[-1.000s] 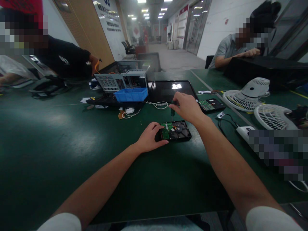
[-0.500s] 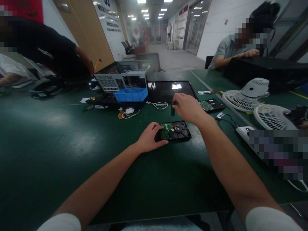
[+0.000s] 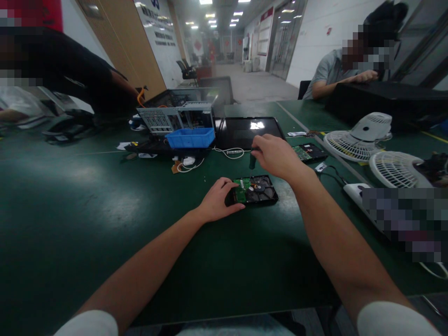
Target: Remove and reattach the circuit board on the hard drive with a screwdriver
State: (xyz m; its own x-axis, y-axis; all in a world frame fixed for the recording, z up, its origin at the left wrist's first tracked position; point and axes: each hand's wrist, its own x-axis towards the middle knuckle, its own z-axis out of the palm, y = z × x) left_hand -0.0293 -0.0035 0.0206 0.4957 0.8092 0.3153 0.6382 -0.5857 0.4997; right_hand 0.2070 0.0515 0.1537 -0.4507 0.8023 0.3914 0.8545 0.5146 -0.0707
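Observation:
A hard drive (image 3: 265, 190) lies on the green table with its green circuit board (image 3: 241, 190) facing up. My left hand (image 3: 220, 200) grips the drive's left end, thumb along the near edge and fingers over the far side. My right hand (image 3: 271, 154) is closed round the dark handle of a screwdriver (image 3: 252, 161), held upright above the drive. Its thin shaft points down at the board's right edge; whether the tip touches a screw is too small to tell.
Beyond the drive stand a blue bin (image 3: 191, 138), an open computer case (image 3: 159, 120) and a black panel (image 3: 245, 130). Another hard drive (image 3: 310, 152), white fans (image 3: 353, 140) and a power strip (image 3: 360, 196) lie to the right. One person (image 3: 325, 74) sits at the far right; another (image 3: 91, 84) leans in at the left.
My right hand and the screwdriver have shifted very slightly; the drive and my left hand stay in place. The person at the left has leaned lower and moved an arm.

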